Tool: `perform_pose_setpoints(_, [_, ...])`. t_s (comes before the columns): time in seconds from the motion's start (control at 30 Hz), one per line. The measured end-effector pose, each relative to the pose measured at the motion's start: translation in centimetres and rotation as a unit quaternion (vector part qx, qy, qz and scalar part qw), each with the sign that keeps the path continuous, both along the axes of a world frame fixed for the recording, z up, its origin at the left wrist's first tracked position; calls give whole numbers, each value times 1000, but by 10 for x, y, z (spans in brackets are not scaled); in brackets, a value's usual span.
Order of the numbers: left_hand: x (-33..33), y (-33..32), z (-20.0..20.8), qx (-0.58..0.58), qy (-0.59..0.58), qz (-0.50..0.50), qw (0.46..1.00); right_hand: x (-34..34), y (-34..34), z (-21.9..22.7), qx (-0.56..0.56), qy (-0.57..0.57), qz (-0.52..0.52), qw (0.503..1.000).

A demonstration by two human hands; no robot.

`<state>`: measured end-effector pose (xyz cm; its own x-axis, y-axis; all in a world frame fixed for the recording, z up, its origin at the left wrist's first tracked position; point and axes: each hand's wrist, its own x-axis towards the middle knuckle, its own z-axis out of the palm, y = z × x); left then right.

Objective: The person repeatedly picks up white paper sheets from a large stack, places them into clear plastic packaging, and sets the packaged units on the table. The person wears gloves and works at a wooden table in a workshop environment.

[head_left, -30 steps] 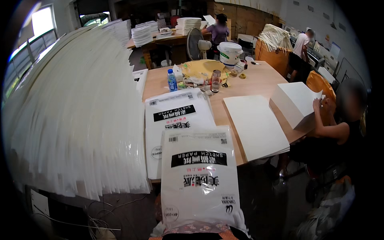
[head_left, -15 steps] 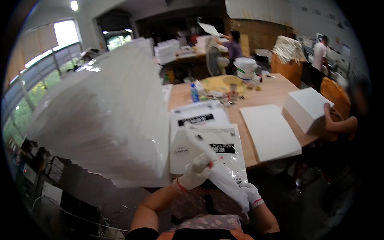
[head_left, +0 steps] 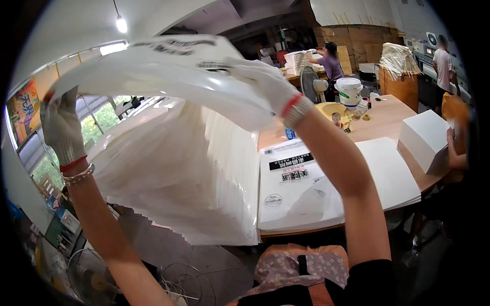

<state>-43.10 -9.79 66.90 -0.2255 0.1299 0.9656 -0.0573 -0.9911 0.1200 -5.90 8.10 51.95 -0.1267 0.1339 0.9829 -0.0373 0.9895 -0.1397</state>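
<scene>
Both my hands wear white knit gloves with red cuffs. A clear plastic packet of white sheets with black print [head_left: 168, 61] hangs bowed in the air between them. My left hand [head_left: 64, 125] is closed on its left end, my right hand [head_left: 268, 84] on its right end. Below the packet rises a tall stack of glossy plastic-wrapped packets [head_left: 194, 178], its layers slanting. Right of the stack, more printed packets [head_left: 286, 204] lie on the wooden table [head_left: 377, 127].
On the table are loose white sheets [head_left: 388, 171], a white paper block [head_left: 422, 135] under a co-worker's hand [head_left: 451, 140], and a white bucket [head_left: 349, 92]. A fan [head_left: 309, 84] and two people stand farther back. Cables [head_left: 189, 278] lie on the floor at lower left.
My hands have lifted a packet from the table's near edge up and left, over the tall stack. The view has turned, so the table sits farther right.
</scene>
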Motion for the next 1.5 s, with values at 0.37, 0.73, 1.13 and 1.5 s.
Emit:
perform_pose_setpoints(0.37, [-202,28,-181,-216,-102,129,962,-79,-39,49,-325,-241,-24,914])
perform_pose_setpoints(0.73, [-62,-110,-837,-702,-387,57,595,320,-121,-408,-457,-481,-524,533])
perform_pose_setpoints(1.13, [145,-37,-659,-794,257,-34,550,409,-144,-492,-541,-338,-470,611])
perform_pose_setpoints(1.5, [466,72,-578,-734,110,-558,372,342,-170,-459,-217,-341,-701,588])
